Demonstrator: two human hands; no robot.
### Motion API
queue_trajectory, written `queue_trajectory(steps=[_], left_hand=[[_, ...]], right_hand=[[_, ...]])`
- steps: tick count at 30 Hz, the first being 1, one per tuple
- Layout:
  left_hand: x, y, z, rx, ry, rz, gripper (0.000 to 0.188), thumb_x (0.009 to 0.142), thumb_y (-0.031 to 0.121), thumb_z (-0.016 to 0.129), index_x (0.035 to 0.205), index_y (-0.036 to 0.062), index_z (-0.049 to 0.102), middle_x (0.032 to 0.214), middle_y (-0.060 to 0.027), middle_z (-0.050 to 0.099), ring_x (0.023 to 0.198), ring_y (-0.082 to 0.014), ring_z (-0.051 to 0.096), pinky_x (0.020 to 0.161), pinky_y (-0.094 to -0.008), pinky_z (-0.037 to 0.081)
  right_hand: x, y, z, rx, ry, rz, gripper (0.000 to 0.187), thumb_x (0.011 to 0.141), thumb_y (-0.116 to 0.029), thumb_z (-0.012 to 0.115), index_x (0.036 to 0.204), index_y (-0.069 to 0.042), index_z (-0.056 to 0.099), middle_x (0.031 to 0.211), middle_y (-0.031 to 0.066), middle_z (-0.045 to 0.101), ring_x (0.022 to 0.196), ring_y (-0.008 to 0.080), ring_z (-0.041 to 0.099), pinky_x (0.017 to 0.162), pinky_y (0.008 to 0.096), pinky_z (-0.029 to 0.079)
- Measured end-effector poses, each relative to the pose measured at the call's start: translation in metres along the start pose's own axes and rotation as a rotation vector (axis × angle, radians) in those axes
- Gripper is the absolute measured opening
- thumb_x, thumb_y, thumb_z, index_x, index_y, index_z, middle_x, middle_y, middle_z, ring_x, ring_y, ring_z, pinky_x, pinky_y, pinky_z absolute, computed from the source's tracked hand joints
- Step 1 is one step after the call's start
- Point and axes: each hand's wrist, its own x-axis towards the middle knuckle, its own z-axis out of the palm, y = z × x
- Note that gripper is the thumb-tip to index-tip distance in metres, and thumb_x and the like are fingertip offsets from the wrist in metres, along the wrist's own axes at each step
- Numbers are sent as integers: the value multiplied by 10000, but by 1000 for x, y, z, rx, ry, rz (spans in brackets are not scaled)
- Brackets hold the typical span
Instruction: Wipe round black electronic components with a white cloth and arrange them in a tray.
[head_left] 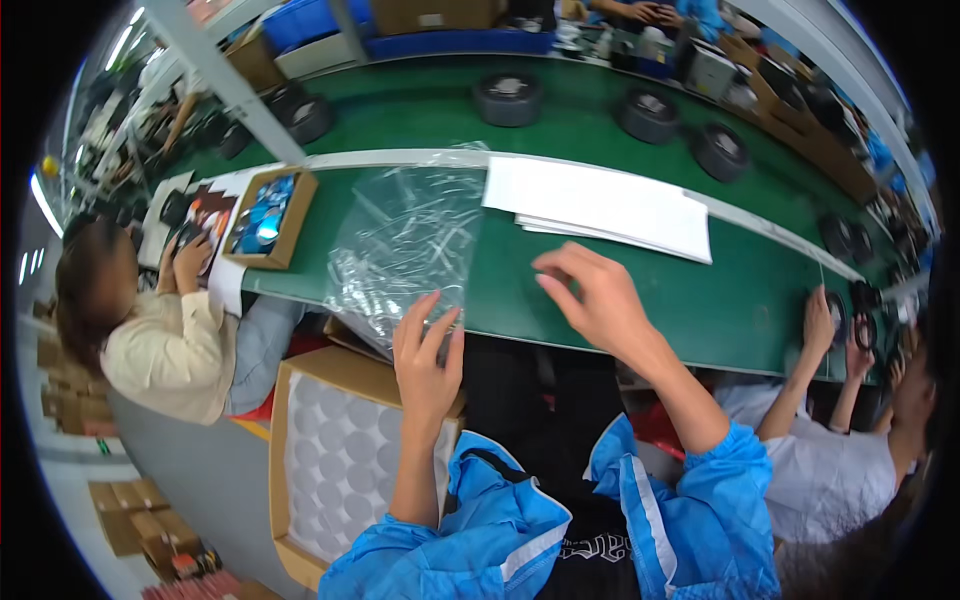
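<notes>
Clear plastic bags (405, 235) lie in a crinkled pile on the green bench (560, 325), reaching over its near edge. My left hand (425, 355) is at the bags' lower right corner, its fingers spread and holding nothing visible; whether the fingertips touch the plastic I cannot tell. To the right, my right hand (597, 300) hovers above the bench with thumb and forefinger apart and nothing between them. Just beyond it lies a stack of white sheets (600, 205), slightly fanned out.
An open carton (283, 470) with a white insert of round shapes (340, 450) stands below my left forearm. A small cardboard box (300, 225) of blue packets sits at left. Dark round items (507, 100) stand on the far green surface. People work on both sides.
</notes>
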Motion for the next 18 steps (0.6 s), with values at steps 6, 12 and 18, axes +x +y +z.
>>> queue_trajectory(steps=[6,12,18], left_hand=[[-4,-35,-34,195,356,-26,365,997,125,758,1360,119,724,1527,-185,594,1420,-340,568,1147,-473,468],[-70,-107,-37,-906,682,-443,562,1062,274,708,1575,141,520,1578,-205,544,1446,-353,538,1180,-520,456],[-58,-64,-90,-1611,439,-252,640,1081,377,655,1605,63,463,1506,-202,589,1374,-298,603,1096,-494,561]], right_hand=[[109,-48,100,-523,388,-438,445,967,-305,788,1280,-8,682,1321,199,666,1208,401,652,981,532,527],[115,-60,182,-459,384,-602,275,915,-193,728,1103,6,704,1044,207,702,1050,427,694,877,499,548],[-26,-101,231,473,-624,-542,238,894,-181,757,1089,-80,665,1050,162,733,934,414,733,765,479,608]])
